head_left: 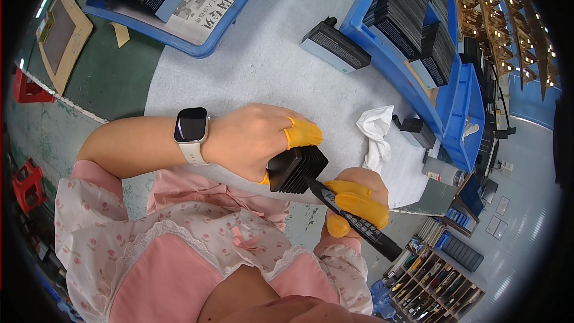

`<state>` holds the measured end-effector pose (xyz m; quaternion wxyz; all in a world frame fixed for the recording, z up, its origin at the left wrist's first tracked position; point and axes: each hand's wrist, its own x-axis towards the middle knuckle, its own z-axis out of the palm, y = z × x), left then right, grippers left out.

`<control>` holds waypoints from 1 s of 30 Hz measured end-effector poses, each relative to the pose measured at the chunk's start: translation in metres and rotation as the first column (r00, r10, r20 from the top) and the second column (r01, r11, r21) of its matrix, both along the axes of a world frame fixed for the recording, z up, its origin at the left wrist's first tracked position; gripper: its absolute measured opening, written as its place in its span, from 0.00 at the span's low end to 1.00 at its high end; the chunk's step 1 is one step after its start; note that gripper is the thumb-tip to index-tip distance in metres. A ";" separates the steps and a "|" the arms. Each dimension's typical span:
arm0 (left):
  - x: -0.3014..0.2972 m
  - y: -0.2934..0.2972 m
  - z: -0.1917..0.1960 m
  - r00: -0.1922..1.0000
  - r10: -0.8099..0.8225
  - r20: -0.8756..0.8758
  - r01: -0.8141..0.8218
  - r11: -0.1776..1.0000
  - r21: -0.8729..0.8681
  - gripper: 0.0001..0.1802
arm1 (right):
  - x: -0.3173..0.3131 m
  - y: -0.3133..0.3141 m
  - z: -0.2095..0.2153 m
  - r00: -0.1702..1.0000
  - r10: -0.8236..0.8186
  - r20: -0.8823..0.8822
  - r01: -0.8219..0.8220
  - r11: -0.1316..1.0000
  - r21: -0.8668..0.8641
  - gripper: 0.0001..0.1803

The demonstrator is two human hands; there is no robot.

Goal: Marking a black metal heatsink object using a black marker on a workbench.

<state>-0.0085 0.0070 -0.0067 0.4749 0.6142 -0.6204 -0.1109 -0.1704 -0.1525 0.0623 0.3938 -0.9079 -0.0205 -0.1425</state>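
My left hand (250, 139), with a watch on its wrist and yellow finger cots, is closed around a stack of thin black plates (297, 169), spread in ridges along one side. In my right hand (372, 186), also wearing yellow finger cots, is a black marker pen (369, 231). The pen's tip meets or nearly meets the right side of the plates; I cannot tell if it touches. Both hands are above the near edge of the pale covered table (263, 72). The underside of the plates is hidden.
Blue trays stand at the back left (206, 49) and right (382, 60), with rows of black pieces inside. A separate black stack (336, 46) stands between them. A crumpled white cloth (376, 134) and a smaller black block (418, 131) lie at right.
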 end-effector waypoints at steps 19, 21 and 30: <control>-0.001 0.001 -0.002 1.000 -0.011 -0.012 0.011 1.000 -0.023 0.34 | -0.013 -0.002 -0.022 0.971 -0.209 0.114 0.164 0.934 0.318 0.34; -0.001 0.001 -0.002 1.000 -0.005 -0.005 0.005 1.000 -0.027 0.34 | -0.012 -0.001 -0.024 0.961 -0.243 0.130 0.205 0.945 0.254 0.32; 0.000 0.000 0.001 0.999 -0.009 -0.035 0.009 1.000 -0.023 0.34 | -0.002 -0.005 -0.025 0.981 0.002 0.192 -0.095 0.874 0.476 0.22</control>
